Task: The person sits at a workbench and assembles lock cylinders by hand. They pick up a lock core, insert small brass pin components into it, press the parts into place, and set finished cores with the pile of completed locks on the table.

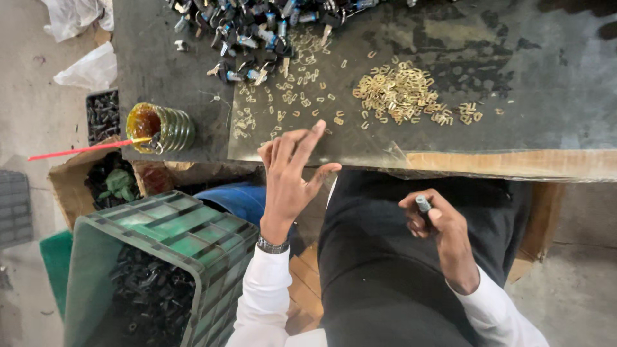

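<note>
Brass clips (398,93) lie heaped upper centre on the bench (546,77); left hand (289,177) reaches there, fingers spread, empty. Right hand (437,225) pinches a small grey cylinder (423,204) at centre right, no clip fitted yet.

worktop (514,83): clip heap (398,93) right of centre, loose clips (289,96) to its left, lock parts pile (257,26) at far edge | jar (160,127) on worktop's left near corner | crate (173,238) on floor, left of lap, holding what may be small parts | left hand (289,173) at worktop's near edge | right hand (437,225) over lap, cylinder (423,204) in fingers
</note>
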